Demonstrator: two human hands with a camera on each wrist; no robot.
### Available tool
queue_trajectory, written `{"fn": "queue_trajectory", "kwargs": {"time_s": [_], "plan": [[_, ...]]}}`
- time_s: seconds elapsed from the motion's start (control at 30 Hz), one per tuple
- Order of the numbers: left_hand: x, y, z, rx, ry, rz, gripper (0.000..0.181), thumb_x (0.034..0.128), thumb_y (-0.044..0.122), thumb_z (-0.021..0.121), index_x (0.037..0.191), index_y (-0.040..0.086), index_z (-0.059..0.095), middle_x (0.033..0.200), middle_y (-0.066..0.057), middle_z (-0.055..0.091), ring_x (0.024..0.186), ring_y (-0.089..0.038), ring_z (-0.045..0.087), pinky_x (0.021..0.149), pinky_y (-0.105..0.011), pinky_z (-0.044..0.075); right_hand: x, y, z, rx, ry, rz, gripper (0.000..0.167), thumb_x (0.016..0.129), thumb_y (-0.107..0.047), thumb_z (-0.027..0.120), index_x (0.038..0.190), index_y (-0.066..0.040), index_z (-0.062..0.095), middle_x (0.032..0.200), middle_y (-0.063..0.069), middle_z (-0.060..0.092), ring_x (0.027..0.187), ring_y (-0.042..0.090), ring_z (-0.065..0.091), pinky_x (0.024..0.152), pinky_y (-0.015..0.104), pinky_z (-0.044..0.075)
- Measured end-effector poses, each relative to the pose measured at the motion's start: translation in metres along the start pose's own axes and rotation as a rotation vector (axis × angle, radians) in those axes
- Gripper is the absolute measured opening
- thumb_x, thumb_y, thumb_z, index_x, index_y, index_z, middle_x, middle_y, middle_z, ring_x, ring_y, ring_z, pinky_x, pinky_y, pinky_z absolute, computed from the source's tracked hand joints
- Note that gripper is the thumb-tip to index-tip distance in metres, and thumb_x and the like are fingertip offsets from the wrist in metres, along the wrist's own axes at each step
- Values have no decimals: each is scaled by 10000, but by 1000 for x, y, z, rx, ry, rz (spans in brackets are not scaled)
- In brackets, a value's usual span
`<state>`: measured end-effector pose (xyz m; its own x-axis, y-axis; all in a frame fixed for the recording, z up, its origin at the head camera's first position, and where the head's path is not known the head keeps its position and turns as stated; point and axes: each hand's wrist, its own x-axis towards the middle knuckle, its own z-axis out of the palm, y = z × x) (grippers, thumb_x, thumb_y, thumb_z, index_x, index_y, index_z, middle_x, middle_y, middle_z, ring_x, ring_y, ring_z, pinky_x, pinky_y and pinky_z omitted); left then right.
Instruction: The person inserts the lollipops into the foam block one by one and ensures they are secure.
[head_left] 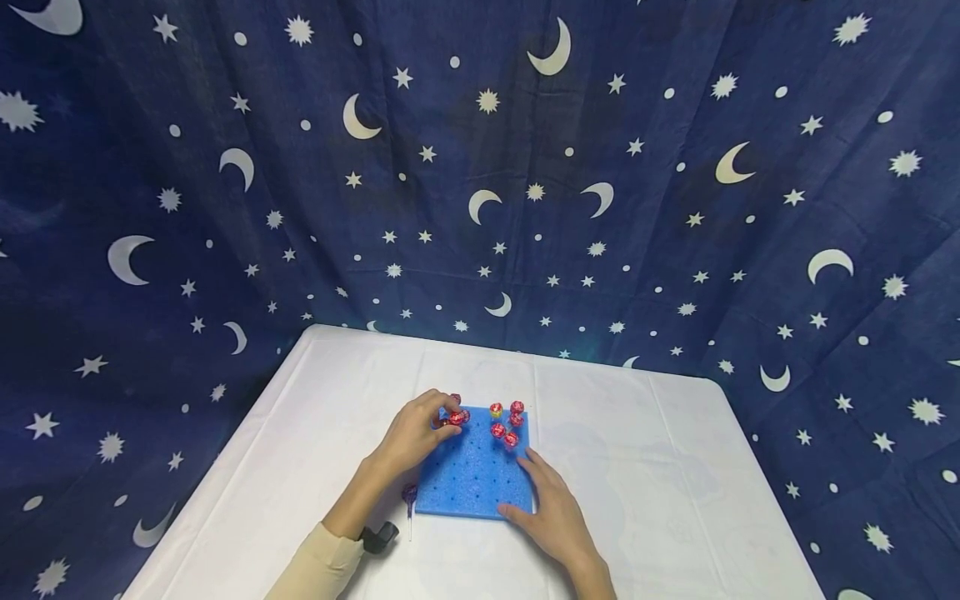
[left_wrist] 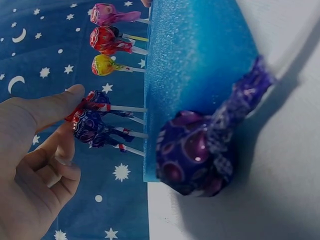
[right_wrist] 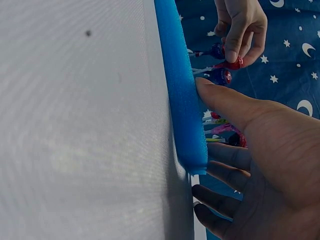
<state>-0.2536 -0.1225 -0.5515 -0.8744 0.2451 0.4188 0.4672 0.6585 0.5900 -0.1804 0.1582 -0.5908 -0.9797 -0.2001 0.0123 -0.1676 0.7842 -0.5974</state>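
A blue foam board [head_left: 472, 479] with rows of small holes lies on the table, lollipops standing upright by their sticks at its far side. At its far left, my left hand [head_left: 408, 435] pinches the head of a red lollipop [right_wrist: 235, 63] between thumb and finger. Beside that one stand several purple-blue lollipops [left_wrist: 89, 127], partly covered by the hand. My right hand [head_left: 557, 515] rests at the board's near right edge, thumb on the near side and fingers spread along the right side. At the far right is another group of lollipops [head_left: 511, 439], with red, yellow and pink wrappers.
One purple lollipop [head_left: 409, 494] lies on the table just left of the board, its stick toward me. A white cloth [head_left: 652, 492] covers the table. Behind it hangs a dark blue curtain [head_left: 442, 200] with moons and stars. A black wrist device [head_left: 380, 538] sits at my left wrist.
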Motion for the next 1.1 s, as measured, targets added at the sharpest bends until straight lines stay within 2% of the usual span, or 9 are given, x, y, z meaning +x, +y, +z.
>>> {"fn": "queue_trajectory", "kwargs": {"time_s": [0.5, 0.73, 1.1], "plan": [[1, -3, 3, -5, -5, -15, 249, 857, 181, 878, 1053, 223, 731, 1005, 106, 679, 758, -149, 598, 641, -259, 480, 1, 1, 1, 0, 2, -4, 861, 841, -585, 810, 1553, -209, 505, 1667, 31, 385, 1524, 349, 362, 1175, 623, 371], [0, -4, 4, 18, -9, -23, 264, 835, 187, 898, 1039, 226, 735, 1007, 108, 680, 754, -136, 576, 653, -273, 478, 1, 1, 1, -4, -6, 8, 864, 840, -597, 804, 1555, -214, 503, 1666, 35, 386, 1523, 355, 363, 1168, 635, 375], [0, -3, 4, 29, -11, -29, 283, 799, 166, 925, 995, 235, 733, 1032, 110, 693, 892, -163, 615, 749, -352, 527, 1, 1, 1, 3, -4, 5, 863, 839, -593, 807, 1554, -214, 505, 1668, 30, 382, 1525, 350, 360, 1172, 630, 373]]}}
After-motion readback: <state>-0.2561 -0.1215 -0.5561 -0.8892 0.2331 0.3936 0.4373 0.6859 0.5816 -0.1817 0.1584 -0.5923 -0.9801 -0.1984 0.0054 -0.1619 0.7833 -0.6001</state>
